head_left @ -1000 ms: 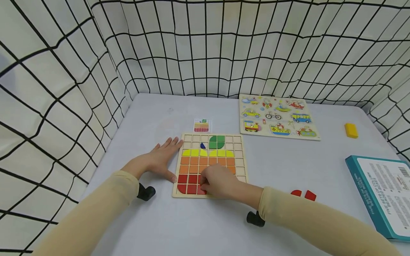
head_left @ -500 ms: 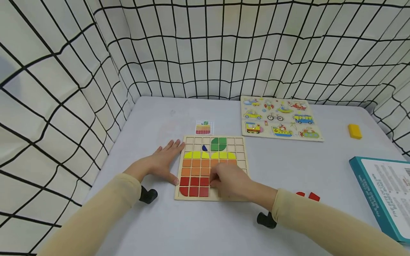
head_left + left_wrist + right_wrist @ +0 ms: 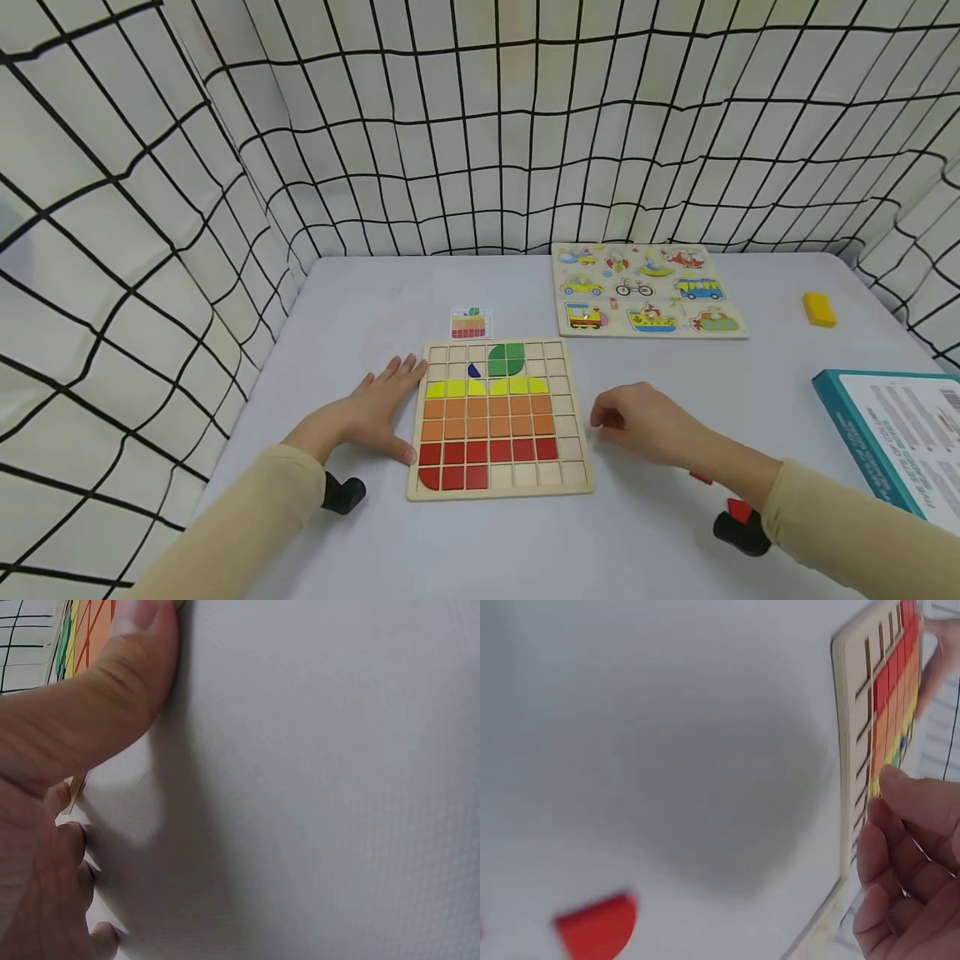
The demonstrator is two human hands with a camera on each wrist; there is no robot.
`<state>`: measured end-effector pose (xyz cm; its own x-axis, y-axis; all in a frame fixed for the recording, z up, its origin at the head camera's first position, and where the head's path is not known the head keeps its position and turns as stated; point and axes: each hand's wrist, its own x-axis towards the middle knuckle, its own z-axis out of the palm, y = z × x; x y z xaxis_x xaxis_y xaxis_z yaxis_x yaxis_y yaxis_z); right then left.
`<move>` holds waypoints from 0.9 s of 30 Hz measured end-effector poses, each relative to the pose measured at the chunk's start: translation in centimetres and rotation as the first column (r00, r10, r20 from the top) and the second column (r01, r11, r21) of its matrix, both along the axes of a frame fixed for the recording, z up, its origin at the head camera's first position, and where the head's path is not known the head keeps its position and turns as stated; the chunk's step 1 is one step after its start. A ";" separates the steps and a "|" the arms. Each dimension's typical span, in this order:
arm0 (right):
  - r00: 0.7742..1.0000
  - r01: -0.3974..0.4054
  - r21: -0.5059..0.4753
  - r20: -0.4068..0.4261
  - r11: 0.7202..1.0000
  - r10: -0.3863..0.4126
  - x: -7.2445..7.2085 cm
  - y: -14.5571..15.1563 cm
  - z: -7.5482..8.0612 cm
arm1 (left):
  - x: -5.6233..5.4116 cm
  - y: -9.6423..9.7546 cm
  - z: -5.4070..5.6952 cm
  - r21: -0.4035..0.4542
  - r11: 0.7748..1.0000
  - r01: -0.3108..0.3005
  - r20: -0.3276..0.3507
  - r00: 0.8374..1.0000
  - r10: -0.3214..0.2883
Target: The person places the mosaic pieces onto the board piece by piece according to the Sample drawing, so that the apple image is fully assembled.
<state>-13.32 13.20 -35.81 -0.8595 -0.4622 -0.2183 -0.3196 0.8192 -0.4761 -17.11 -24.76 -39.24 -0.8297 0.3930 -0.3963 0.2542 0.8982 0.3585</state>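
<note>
A wooden grid board [image 3: 568,472] lies in the middle of the table, filled with red, orange, yellow and green tiles and one small blue piece. Its bottom row holds three red tiles [image 3: 453,477] on the left and bare cells to the right. My left hand [image 3: 367,419] rests spread along the board's left edge, thumb and fingertips right at the rim. Just right of the board hovers my right hand [image 3: 648,427], fingers loosely curled with nothing between them. Loose red pieces [image 3: 739,509] lie beyond it, partly hidden by the wrist; the right wrist view shows one red piece [image 3: 600,926].
A small pattern card [image 3: 470,322] lies behind the board. To its right is a vehicle puzzle board [image 3: 615,292]. A yellow block [image 3: 819,309] and a teal-edged box [image 3: 892,442] are on the right side. Black netting [image 3: 465,117] encloses the table.
My right hand has left the board's lower middle and moved right, past its edge, uncovering the red rows. The left hand stays at the board. The head view has tilted up slightly.
</note>
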 end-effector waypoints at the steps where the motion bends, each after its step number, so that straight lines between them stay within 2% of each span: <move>1: 1.000 -0.001 0.001 0.013 1.000 0.001 0.0 1.1 0.1 | -0.1 0.1 0.0 -0.001 1.000 0.004 -0.002 1.000 -0.004; 8: 0.990 0.028 0.058 0.133 0.998 -0.036 0.7 8.5 0.8 | -0.6 0.6 0.3 0.002 1.000 0.013 -0.027 1.000 -0.012; 13: 0.976 0.069 0.125 0.198 0.990 -0.093 1.8 11.6 -0.3 | 0.5 0.3 0.0 0.019 1.000 -0.011 -0.004 1.000 0.011; 17: 0.962 0.104 0.121 0.240 0.987 -0.131 2.8 13.2 -1.3 | 1.0 0.2 -0.1 0.047 0.999 -0.014 0.000 1.000 0.014; 20: 0.965 0.117 0.141 0.217 0.983 -0.146 3.2 13.9 -1.8 | 0.9 0.1 -0.1 0.042 0.999 -0.016 -0.006 1.000 0.016; 24: 0.979 0.120 0.189 0.141 0.975 -0.148 3.2 14.4 -2.1 | 0.6 0.0 -0.1 0.040 0.999 -0.021 -0.013 1.000 0.021; 27: 0.980 0.125 0.192 0.131 0.973 -0.152 3.3 14.7 -2.4 | 0.7 0.0 -0.2 0.036 0.999 -0.021 -0.012 1.000 0.021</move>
<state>-10.07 27.90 -38.19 -0.8656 -0.2818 -0.4138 -0.1356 0.9277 -0.3479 -16.39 -24.75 -39.41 -0.8428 0.3892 -0.3719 0.2402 0.8902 0.3872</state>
